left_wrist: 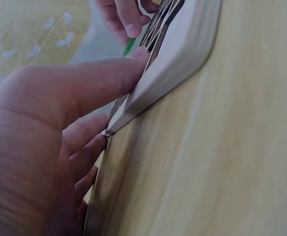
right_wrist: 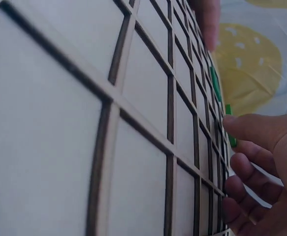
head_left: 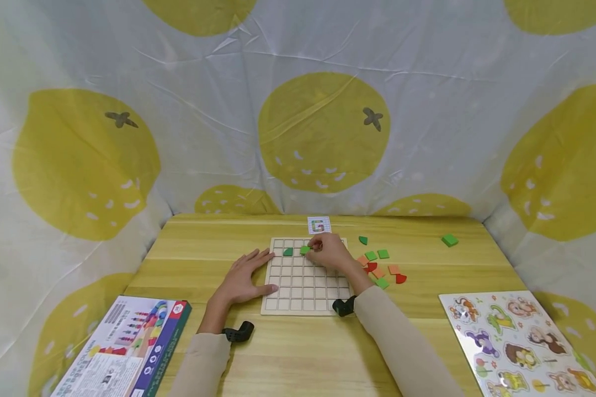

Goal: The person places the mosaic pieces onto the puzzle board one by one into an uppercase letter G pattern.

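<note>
A wooden grid board [head_left: 284, 304] lies on the table with its rows of square cells facing up. My left hand [head_left: 243, 280] rests at the board's left edge, fingers spread, and in the left wrist view its thumb [left_wrist: 104, 81] lies over the rim. Between thumb and fingertips my right hand [head_left: 331, 253] pinches a light green square tile [head_left: 304, 250], over a cell in an upper row. To its left, a dark green tile with one rounded corner [head_left: 288, 252] sits in the grid. The right wrist view shows the pinched tile [right_wrist: 228, 110] edge-on.
Loose green, orange and red tiles [head_left: 383, 254] lie right of the board, with a green stack [head_left: 449, 240] farther right. Behind the board is a card with a G-shaped pattern [head_left: 319, 225]. A printed box [head_left: 124, 347] stands front left, an animal picture board [head_left: 516, 342] front right.
</note>
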### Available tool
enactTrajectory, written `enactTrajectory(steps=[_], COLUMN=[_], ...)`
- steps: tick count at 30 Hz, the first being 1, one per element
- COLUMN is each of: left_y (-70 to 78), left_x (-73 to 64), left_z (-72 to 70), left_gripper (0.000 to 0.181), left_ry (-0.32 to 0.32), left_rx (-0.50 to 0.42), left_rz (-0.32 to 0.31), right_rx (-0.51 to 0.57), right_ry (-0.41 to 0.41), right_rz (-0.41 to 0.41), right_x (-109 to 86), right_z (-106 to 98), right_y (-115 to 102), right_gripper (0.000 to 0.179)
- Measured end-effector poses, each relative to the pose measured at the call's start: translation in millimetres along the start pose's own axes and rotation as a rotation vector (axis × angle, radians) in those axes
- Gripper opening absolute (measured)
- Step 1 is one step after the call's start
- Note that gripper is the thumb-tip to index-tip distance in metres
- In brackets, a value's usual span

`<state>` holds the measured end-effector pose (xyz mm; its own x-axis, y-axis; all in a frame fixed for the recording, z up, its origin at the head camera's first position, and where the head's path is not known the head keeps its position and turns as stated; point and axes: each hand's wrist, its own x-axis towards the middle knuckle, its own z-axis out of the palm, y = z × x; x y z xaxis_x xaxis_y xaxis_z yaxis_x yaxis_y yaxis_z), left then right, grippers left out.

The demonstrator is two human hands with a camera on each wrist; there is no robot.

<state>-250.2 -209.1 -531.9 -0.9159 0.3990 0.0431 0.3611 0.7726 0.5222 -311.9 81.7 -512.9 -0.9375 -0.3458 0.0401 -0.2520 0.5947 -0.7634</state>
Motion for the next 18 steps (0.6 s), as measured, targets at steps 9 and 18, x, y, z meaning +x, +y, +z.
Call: enactTrajectory(steps=[9,18], left_y=[0.7,2.5], left_x=[-0.9,0.3], left_z=[-1.8,-1.5], left_gripper=[0.089,0.089], left_ry=[0.009,0.007], left_rx=[-0.001,-0.002], left_rz=[-0.009,0.006], right_rx=[-0.023,-0.067], right_ry=[0.023,-0.007], right_rz=[0.009,0.036], right_x=[4.6,8.7], right_z=[9,13], right_y=[-9,-10], right_gripper=[0.027,0.024])
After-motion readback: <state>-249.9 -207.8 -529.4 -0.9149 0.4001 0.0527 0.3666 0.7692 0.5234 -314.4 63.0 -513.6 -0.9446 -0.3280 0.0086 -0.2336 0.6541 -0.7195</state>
